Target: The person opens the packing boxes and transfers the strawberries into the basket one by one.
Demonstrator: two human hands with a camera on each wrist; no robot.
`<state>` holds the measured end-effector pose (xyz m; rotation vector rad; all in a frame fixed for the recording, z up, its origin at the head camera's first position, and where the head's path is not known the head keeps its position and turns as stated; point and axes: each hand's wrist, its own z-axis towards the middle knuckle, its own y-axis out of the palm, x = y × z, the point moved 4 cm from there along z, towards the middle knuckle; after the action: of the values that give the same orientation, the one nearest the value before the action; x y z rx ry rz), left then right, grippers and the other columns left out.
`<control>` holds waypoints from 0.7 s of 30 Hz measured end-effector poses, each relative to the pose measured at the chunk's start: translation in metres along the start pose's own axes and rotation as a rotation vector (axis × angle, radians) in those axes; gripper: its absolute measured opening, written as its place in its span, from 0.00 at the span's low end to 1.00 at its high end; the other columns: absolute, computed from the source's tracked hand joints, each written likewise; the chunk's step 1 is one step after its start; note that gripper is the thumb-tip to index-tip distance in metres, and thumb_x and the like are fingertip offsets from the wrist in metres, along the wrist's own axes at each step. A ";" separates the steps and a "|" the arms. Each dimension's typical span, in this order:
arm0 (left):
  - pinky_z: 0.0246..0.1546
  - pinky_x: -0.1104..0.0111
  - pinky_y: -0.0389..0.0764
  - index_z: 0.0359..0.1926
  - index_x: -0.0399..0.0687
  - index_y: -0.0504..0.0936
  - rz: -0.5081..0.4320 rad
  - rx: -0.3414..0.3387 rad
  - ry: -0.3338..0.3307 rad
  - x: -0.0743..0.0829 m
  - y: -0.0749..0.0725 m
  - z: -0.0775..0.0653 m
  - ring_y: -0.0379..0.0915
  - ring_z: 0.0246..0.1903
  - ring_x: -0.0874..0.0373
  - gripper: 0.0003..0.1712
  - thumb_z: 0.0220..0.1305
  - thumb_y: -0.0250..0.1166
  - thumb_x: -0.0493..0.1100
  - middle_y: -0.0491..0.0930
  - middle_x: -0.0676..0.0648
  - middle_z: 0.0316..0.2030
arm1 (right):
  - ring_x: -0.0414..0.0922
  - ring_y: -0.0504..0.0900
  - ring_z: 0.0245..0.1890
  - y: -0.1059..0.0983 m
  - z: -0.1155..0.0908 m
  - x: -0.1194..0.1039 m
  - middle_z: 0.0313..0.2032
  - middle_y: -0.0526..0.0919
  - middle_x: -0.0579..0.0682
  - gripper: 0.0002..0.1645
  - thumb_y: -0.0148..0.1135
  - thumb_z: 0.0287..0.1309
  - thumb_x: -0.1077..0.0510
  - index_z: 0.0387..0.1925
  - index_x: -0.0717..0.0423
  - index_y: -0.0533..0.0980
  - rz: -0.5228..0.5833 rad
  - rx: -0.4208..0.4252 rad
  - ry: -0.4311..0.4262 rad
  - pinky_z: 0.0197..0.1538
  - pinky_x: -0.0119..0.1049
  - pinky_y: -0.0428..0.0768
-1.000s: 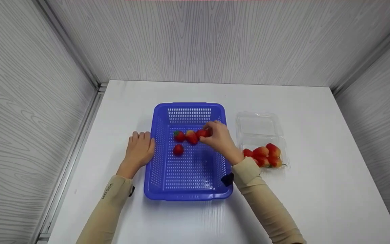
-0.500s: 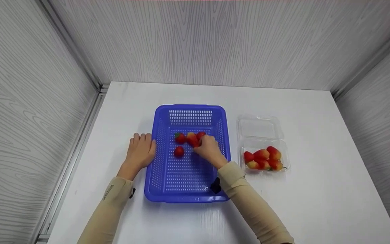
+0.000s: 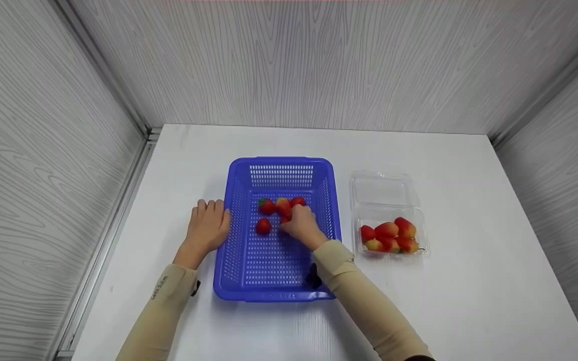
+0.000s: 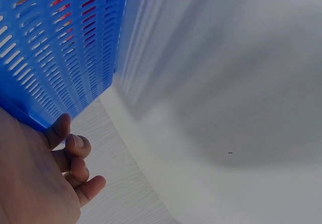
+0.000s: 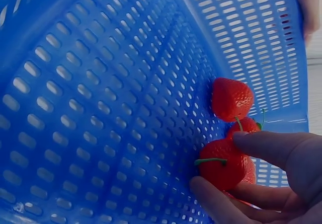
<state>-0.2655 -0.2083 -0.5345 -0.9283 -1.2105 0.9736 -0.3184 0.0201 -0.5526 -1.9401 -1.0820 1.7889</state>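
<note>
My left hand (image 3: 208, 222) rests at the left rim of the blue perforated basket (image 3: 274, 296); in the left wrist view its fingers (image 4: 78, 171) are loosely bent beside the basket's outer wall. My right hand (image 3: 303, 226) reaches down inside the basket. Between its thumb and fingers it pinches a red strawberry (image 5: 224, 164) with a green stem, close over the perforated floor. Several other strawberries lie around it: a leafy one (image 3: 266, 206), a yellow-topped one (image 3: 282, 205), one (image 3: 297, 201) behind the hand and one (image 3: 263, 226) nearer the left wall.
Right of the basket stands an opened clear plastic clamshell box (image 3: 422, 220) with several red-yellow strawberries (image 3: 387, 229); its lid (image 3: 382, 188) lies folded back. Everything stands on a white table (image 3: 469, 281), enclosed by grey wood-grain panels (image 3: 294, 65) at the back and sides.
My right hand has moved left and towards me inside the basket, having left one strawberry at the back and now holding another lower down. My left hand stays at the rim.
</note>
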 end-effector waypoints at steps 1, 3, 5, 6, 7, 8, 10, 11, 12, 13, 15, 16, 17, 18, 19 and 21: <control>0.44 0.49 0.64 0.41 0.32 0.71 0.001 0.001 -0.001 0.000 0.000 0.000 0.62 0.40 0.39 0.19 0.73 0.42 0.46 0.71 0.35 0.35 | 0.50 0.81 0.30 0.001 0.000 0.000 0.26 0.77 0.52 0.14 0.73 0.55 0.60 0.40 0.64 0.80 0.016 -0.005 0.005 0.35 0.40 0.81; 0.44 0.49 0.64 0.41 0.32 0.71 0.003 -0.001 -0.004 0.000 -0.001 -0.001 0.62 0.40 0.39 0.19 0.73 0.42 0.46 0.71 0.35 0.35 | 0.50 0.81 0.30 0.001 0.000 0.000 0.27 0.78 0.52 0.15 0.74 0.53 0.59 0.39 0.64 0.80 0.013 -0.001 0.003 0.36 0.40 0.81; 0.44 0.48 0.63 0.42 0.32 0.71 -0.001 0.000 -0.007 0.000 -0.001 -0.001 0.62 0.40 0.39 0.19 0.73 0.42 0.46 0.72 0.34 0.36 | 0.50 0.80 0.30 0.000 0.000 -0.001 0.27 0.78 0.53 0.16 0.76 0.51 0.59 0.38 0.63 0.80 -0.004 0.007 -0.002 0.35 0.40 0.80; 0.44 0.48 0.63 0.42 0.32 0.71 -0.003 0.000 -0.008 0.000 -0.001 -0.001 0.62 0.41 0.39 0.20 0.74 0.42 0.46 0.72 0.34 0.36 | 0.50 0.80 0.30 0.000 0.000 -0.001 0.27 0.78 0.53 0.17 0.77 0.49 0.58 0.37 0.63 0.80 -0.016 0.012 -0.007 0.35 0.40 0.80; 0.45 0.48 0.63 0.42 0.32 0.71 -0.007 0.000 -0.009 0.000 -0.001 -0.001 0.62 0.41 0.38 0.19 0.74 0.42 0.46 0.72 0.34 0.36 | 0.50 0.79 0.30 -0.001 0.000 -0.001 0.27 0.78 0.53 0.17 0.78 0.48 0.58 0.36 0.63 0.80 -0.033 0.018 -0.013 0.35 0.40 0.79; 0.45 0.48 0.63 0.42 0.32 0.71 -0.008 -0.003 -0.010 0.000 0.000 -0.001 0.62 0.41 0.38 0.19 0.74 0.42 0.46 0.72 0.34 0.36 | 0.50 0.78 0.30 -0.001 0.001 -0.001 0.27 0.77 0.52 0.18 0.78 0.47 0.58 0.35 0.63 0.80 -0.052 0.025 -0.018 0.35 0.40 0.78; 0.45 0.48 0.63 0.42 0.32 0.71 -0.011 -0.008 -0.011 0.000 0.001 -0.001 0.62 0.41 0.38 0.19 0.74 0.42 0.46 0.72 0.34 0.36 | 0.50 0.78 0.30 -0.001 0.000 0.000 0.27 0.77 0.52 0.18 0.79 0.46 0.58 0.35 0.62 0.80 -0.063 0.028 -0.021 0.35 0.40 0.77; 0.45 0.48 0.63 0.42 0.32 0.71 -0.010 -0.011 -0.013 0.000 0.002 -0.002 0.62 0.41 0.38 0.19 0.74 0.42 0.46 0.72 0.34 0.36 | 0.50 0.78 0.29 0.000 0.000 0.000 0.27 0.77 0.52 0.17 0.79 0.46 0.58 0.35 0.62 0.80 -0.066 0.029 -0.022 0.35 0.40 0.77; 0.45 0.48 0.63 0.42 0.32 0.71 -0.009 -0.013 -0.015 0.000 0.002 -0.002 0.62 0.41 0.39 0.19 0.74 0.42 0.46 0.72 0.35 0.36 | 0.51 0.77 0.29 0.000 0.000 0.000 0.27 0.77 0.52 0.16 0.78 0.46 0.58 0.34 0.61 0.80 -0.080 0.032 -0.027 0.35 0.41 0.77; 0.45 0.48 0.63 0.42 0.32 0.71 -0.008 -0.015 -0.016 0.000 0.002 -0.002 0.62 0.41 0.39 0.19 0.74 0.42 0.46 0.72 0.35 0.36 | 0.51 0.77 0.29 0.000 0.000 0.000 0.27 0.77 0.52 0.16 0.78 0.47 0.58 0.33 0.61 0.79 -0.090 0.033 -0.031 0.35 0.41 0.77; 0.45 0.48 0.63 0.42 0.33 0.71 -0.006 -0.016 -0.017 0.000 0.002 -0.002 0.62 0.41 0.39 0.19 0.74 0.42 0.46 0.71 0.35 0.36 | 0.51 0.77 0.29 0.000 0.000 0.000 0.26 0.76 0.53 0.15 0.77 0.47 0.58 0.32 0.61 0.79 -0.105 0.033 -0.037 0.35 0.42 0.77; 0.45 0.48 0.63 0.42 0.32 0.71 -0.005 -0.015 -0.017 0.000 0.002 -0.001 0.62 0.41 0.39 0.19 0.74 0.42 0.46 0.71 0.35 0.36 | 0.51 0.76 0.29 -0.001 -0.001 0.000 0.26 0.76 0.53 0.15 0.77 0.47 0.58 0.31 0.61 0.79 -0.120 0.035 -0.042 0.35 0.42 0.76; 0.45 0.48 0.63 0.42 0.33 0.71 -0.004 -0.013 -0.015 0.000 0.002 -0.001 0.62 0.41 0.39 0.19 0.74 0.42 0.46 0.71 0.35 0.36 | 0.51 0.76 0.29 -0.001 -0.001 -0.001 0.26 0.76 0.52 0.15 0.77 0.47 0.58 0.31 0.61 0.79 -0.128 0.034 -0.047 0.36 0.42 0.76; 0.45 0.48 0.63 0.42 0.32 0.71 -0.004 -0.012 -0.012 0.000 0.001 -0.001 0.62 0.41 0.39 0.19 0.74 0.42 0.46 0.71 0.35 0.36 | 0.51 0.76 0.29 -0.001 -0.001 -0.002 0.26 0.75 0.52 0.15 0.78 0.47 0.58 0.31 0.61 0.79 -0.137 0.031 -0.051 0.36 0.42 0.76; 0.45 0.48 0.63 0.42 0.32 0.71 -0.003 -0.012 -0.010 0.000 0.001 0.000 0.62 0.41 0.39 0.19 0.74 0.42 0.46 0.71 0.35 0.36 | 0.51 0.76 0.29 -0.002 -0.002 -0.002 0.26 0.76 0.52 0.15 0.78 0.47 0.58 0.31 0.61 0.79 -0.138 0.024 -0.051 0.37 0.42 0.77; 0.45 0.48 0.63 0.42 0.32 0.71 0.000 -0.010 -0.007 0.000 0.000 0.000 0.62 0.41 0.38 0.19 0.74 0.42 0.46 0.71 0.34 0.36 | 0.51 0.77 0.30 -0.004 -0.003 -0.003 0.27 0.77 0.52 0.15 0.78 0.48 0.58 0.34 0.61 0.80 -0.113 0.003 -0.047 0.37 0.42 0.78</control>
<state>-0.2658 -0.2086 -0.5345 -0.9339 -1.2220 0.9724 -0.3163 0.0211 -0.5470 -1.8057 -1.1787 1.7825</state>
